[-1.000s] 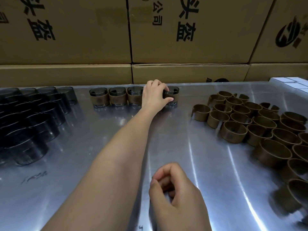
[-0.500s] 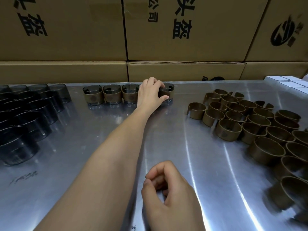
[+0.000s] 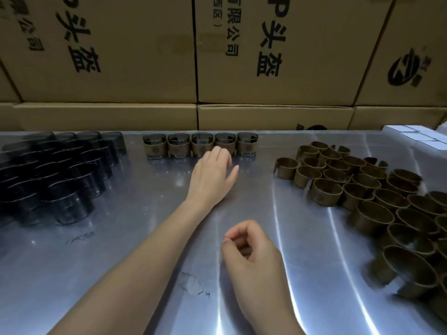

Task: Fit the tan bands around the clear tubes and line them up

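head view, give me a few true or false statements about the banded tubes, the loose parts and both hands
1. Five clear tubes wrapped in tan bands stand in a row at the table's far edge. True.
2. The left hand grips the rightmost banded tube. False: it holds nothing, short of the row.
3. The loose tan bands lie to the right. True.
4. The bare dark clear tubes are stacked on cardboard boxes. False: they stand on the steel table, left.
5. The right hand holds a band. False: curled, empty.

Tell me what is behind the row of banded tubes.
Behind the row of banded tubes stand stacked cardboard boxes with black print. The left hand covers part of the fourth tube's front; the strip of table behind the row is hidden.
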Demonstrator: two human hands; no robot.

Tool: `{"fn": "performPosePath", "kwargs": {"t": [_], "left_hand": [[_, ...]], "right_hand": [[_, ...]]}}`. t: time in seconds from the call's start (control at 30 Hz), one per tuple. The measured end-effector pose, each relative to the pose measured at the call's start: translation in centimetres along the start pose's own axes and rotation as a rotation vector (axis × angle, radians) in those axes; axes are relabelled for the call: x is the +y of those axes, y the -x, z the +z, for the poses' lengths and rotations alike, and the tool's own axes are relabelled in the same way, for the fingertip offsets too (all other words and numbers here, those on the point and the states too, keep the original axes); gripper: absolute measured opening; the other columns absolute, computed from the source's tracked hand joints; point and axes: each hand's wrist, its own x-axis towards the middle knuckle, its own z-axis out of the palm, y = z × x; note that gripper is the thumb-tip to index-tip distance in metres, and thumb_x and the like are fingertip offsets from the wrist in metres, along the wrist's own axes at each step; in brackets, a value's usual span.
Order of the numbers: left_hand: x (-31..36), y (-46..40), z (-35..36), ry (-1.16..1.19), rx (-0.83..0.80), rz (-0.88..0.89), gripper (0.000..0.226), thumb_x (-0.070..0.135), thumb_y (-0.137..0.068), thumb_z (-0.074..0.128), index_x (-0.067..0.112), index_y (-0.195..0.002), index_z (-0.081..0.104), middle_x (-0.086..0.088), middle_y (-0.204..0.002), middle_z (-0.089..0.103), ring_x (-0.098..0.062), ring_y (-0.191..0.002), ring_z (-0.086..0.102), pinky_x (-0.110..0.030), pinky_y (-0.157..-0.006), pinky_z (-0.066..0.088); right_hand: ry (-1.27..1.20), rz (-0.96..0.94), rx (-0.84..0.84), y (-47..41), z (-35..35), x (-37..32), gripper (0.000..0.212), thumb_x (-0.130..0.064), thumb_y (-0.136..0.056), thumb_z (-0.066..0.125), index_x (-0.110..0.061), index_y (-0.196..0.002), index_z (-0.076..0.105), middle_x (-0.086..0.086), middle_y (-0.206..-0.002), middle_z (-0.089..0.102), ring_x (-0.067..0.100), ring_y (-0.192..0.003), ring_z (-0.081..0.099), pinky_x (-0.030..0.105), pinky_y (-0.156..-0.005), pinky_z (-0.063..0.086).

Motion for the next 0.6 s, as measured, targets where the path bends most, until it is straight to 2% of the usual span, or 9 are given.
{"fn": "performPosePath", "kwargs": {"t": [0.2,0.3,0.47,0.53,0.6], "left_hand": [[3.2,7.0,-6.0,0.028,-0.113,0.001,0.017,0.022,-0.087,0.061,0.016,-0.083,0.046,-0.002,-0.087,0.048,-0.023,-0.079,0.048,-0.028,-0.064,0.025],[4.6,10.2,-8.9,0.043,-0.18,0.02,0.015,0.02,-0.084,0.059,0.019,-0.084,0.044,0.001,-0.089,0.046,-0.022,-0.082,0.047,-0.027,-0.064,0.023],[5.7,14.2,-12.6,0.012,-0.169,0.015,0.011,0.016,-0.083,0.063,0.013,-0.083,0.052,-0.002,-0.086,0.051,-0.022,-0.078,0.049,-0.023,-0.063,0.018],[5.2,15.3,-13.7,-0.039,-0.175,0.021,0.01,0.019,-0.084,0.063,0.014,-0.086,0.054,-0.001,-0.089,0.052,-0.022,-0.08,0.05,-0.024,-0.063,0.02],[3.6,15.7,-15.0,-0.117,-0.191,0.017,0.011,0.022,-0.087,0.058,0.014,-0.094,0.057,-0.002,-0.098,0.053,-0.024,-0.088,0.051,-0.029,-0.069,0.033]], "right_hand": [[-0.005,-0.029,0.017,0.1,-0.1,-0.4,0.006,-0.026,-0.079,0.06,-0.03,-0.076,0.057,-0.017,-0.074,0.063,0.004,-0.066,0.057,0.03,-0.065,0.045],[-0.037,-0.035,0.031,0.2,-0.2,-0.6,0.009,-0.021,-0.082,0.062,-0.026,-0.075,0.059,-0.008,-0.07,0.065,0.007,-0.066,0.06,0.034,-0.066,0.049],[-0.057,-0.069,0.066,0.4,-0.5,-0.8,0.01,-0.015,-0.083,0.061,-0.022,-0.076,0.06,-0.003,-0.07,0.065,0.01,-0.068,0.06,0.027,-0.063,0.046],[-0.055,-0.07,0.061,0.4,-0.5,-0.8,0.011,-0.014,-0.085,0.06,-0.022,-0.077,0.059,0.0,-0.073,0.065,0.015,-0.07,0.06,0.026,-0.062,0.044],[-0.054,-0.067,0.059,0.4,-0.5,-0.8,0.012,-0.014,-0.086,0.059,-0.022,-0.077,0.058,0.003,-0.074,0.064,0.017,-0.071,0.059,0.028,-0.062,0.044]]}}
